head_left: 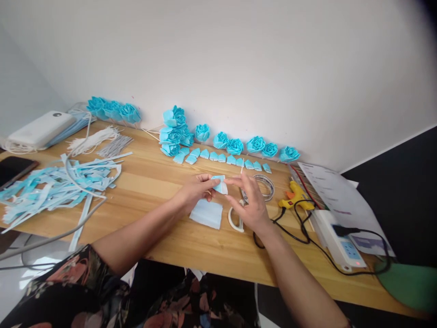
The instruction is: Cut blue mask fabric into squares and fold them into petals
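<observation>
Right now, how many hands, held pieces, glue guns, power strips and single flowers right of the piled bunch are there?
Left hand and right hand: 2
Held blue-and-white piece: 1
Glue gun: 1
Power strip: 1
Single blue flowers right of the bunch: 6
Total: 11

Soft light covers the wall (218, 68), its upper-right picture corner dark.
</observation>
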`<state>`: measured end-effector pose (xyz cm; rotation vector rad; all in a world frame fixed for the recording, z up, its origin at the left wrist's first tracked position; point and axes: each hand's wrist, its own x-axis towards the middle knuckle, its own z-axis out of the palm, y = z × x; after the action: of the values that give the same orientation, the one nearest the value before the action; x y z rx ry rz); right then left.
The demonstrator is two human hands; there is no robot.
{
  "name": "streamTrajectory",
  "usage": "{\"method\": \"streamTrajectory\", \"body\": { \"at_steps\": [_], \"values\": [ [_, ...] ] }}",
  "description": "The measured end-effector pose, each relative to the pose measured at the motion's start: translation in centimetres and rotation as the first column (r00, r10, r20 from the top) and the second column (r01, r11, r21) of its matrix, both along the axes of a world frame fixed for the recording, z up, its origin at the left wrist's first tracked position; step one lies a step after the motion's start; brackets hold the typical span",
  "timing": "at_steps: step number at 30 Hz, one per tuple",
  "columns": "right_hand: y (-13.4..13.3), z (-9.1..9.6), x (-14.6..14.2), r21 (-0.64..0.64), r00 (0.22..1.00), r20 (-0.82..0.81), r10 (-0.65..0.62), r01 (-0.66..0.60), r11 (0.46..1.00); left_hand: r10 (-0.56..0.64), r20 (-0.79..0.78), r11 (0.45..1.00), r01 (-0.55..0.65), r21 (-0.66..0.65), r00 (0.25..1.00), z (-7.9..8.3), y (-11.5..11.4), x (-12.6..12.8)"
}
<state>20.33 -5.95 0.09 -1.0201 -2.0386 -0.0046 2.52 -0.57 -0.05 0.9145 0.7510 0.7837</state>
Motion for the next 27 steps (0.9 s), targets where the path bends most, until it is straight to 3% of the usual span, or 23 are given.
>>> {"method": "streamTrajectory", "body": {
  "at_steps": [5,13,27],
  "values": [
    [0.06,-0.25,-0.25,-0.003,0.999,-0.03,-0.033,0.033,0.999,-0.011,-0.082,0.997,0.017,0.072,0.997,0.05,-0.39,0.22],
    [-0.01,-0.93,-0.29,-0.114,0.985,-0.151,-0.078,0.061,0.992,-0.022,-0.105,0.983,0.041,0.178,0.994,0.26,-0.64,0.29],
    [0.03,-0.65,-0.4,-0.106,0.979,-0.152,-0.134,0.119,0.987,-0.074,-0.127,0.976,0.098,0.193,0.989,0.25,-0.75,0.13]
  ]
}}
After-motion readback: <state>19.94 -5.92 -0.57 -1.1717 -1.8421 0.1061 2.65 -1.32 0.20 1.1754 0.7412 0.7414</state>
